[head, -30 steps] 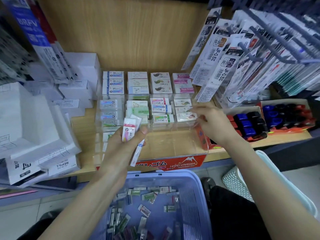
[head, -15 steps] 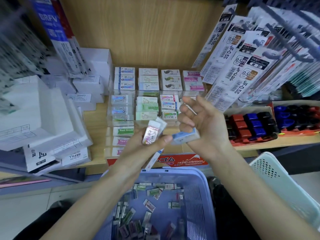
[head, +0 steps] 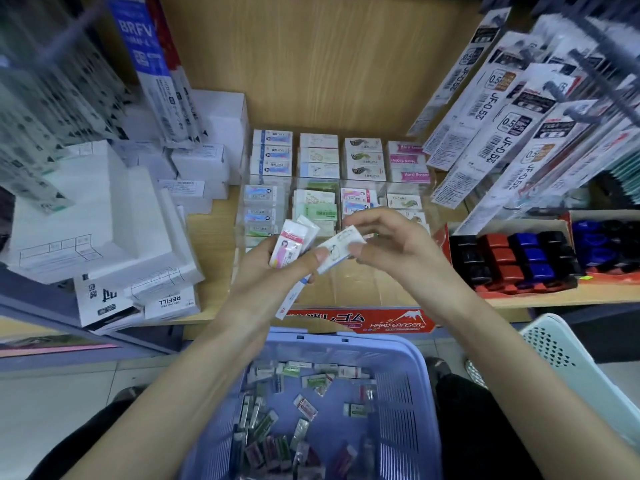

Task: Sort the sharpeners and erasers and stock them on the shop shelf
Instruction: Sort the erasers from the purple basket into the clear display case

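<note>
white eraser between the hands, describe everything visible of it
The white eraser is a small flat block in a white sleeve with a faint bluish drawing. It is tilted, right end higher, held before the shelf. The right hand pinches its right end; the left hand, also gripping a pink-printed eraser, presses its thumb on the lower end.

The blue hanging pack (head: 135, 32) at upper left reads "BRFV". The hanging refill packs (head: 498, 109) at right read "JF-0.5" along the card, with "0.5" in a box. The pink eraser boxes (head: 410, 174) at the back read "Hard Eraser". The red front strip (head: 363, 322) reads "HARD ERASER", beside characters that appear to be Japanese. The white box (head: 169, 303) at lower left reads "REFILL", upside down.
</note>
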Motion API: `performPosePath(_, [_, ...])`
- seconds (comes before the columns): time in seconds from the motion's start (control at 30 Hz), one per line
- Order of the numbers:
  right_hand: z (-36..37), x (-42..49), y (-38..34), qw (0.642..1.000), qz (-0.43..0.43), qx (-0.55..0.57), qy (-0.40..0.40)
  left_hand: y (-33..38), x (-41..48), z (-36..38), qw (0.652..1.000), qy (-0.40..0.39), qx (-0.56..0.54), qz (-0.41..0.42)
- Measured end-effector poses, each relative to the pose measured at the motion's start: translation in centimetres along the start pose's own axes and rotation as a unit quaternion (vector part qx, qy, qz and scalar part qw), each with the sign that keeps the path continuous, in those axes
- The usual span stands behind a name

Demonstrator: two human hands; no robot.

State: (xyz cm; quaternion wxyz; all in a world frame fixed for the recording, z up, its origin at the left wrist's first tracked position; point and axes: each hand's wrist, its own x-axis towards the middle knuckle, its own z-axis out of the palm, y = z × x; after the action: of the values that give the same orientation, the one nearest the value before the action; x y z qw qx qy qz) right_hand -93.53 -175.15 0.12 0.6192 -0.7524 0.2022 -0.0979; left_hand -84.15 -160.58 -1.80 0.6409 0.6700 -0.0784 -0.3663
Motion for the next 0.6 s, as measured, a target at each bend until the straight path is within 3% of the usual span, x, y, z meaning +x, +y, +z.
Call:
performPosePath(0.13, [-0.3, -0.3, 0.7, 0.988, -0.030, -0.149, -0.009, -0.2, 0.2, 0.0, 1.000, 0.018, 0.001, -0.006])
performPosePath(0.23, [-0.6, -0.4, 0.9, 0.954, -0.092, -0.286, -0.005, -0.3, 0.5, 0.0, 0.999, 0.027, 0.015, -0.006])
performPosePath(0.4, [-1.0, 0.1, 2.0, 0.899, -0.199, -0.389, -0.024, -0.5, 0.4, 0.1, 0.999, 0.023, 0.029, -0.008])
performPosePath(0.6, [-0.8, 0.1, 2.1, 0.894, -0.137, -0.426, 0.024, -0.4, 0.4, 0.3, 0.999, 0.047, -0.004, -0.024])
